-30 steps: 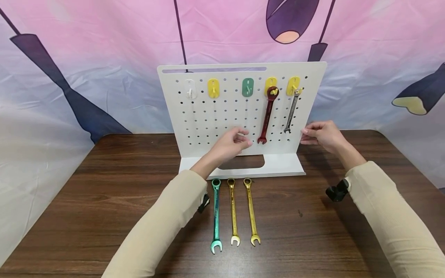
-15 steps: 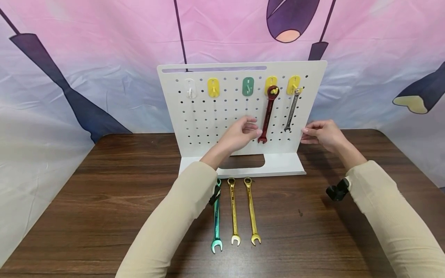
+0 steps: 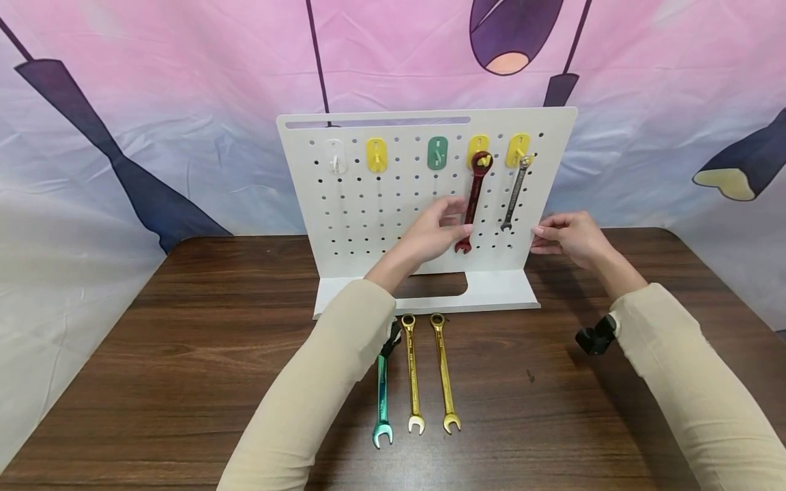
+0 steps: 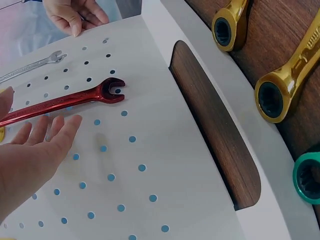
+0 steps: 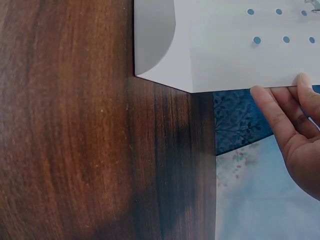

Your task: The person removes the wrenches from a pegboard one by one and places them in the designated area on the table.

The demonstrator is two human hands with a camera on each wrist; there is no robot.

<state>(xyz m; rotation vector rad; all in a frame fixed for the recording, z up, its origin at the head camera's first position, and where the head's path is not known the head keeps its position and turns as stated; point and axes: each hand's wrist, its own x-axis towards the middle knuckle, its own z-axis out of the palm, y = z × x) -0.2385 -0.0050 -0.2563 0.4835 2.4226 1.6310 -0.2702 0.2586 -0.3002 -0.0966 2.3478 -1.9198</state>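
A dark red wrench (image 3: 472, 201) hangs by its ring end from a yellow hook on the white pegboard (image 3: 399, 204). My left hand (image 3: 434, 228) is at its lower half, thumb and fingers spread on either side. In the left wrist view, the fingers of the left hand (image 4: 42, 145) lie just below the red wrench (image 4: 70, 101), not closed round it. With thumb and fingers, my right hand (image 3: 571, 235) pinches the board's right edge; the right wrist view shows that right hand (image 5: 295, 120) at the edge too. A small silver wrench (image 3: 514, 194) hangs between the hands.
On the wooden table (image 3: 184, 354) before the board lie a green wrench (image 3: 383, 402), partly under the left sleeve, and two gold wrenches (image 3: 413, 375). A white hook (image 3: 336, 158), a yellow hook (image 3: 377, 157) and a green hook (image 3: 437, 155) carry nothing. Patterned cloth hangs behind.
My left hand has moved right and slightly up along the board to the red wrench. The right hand stays on the board's edge.
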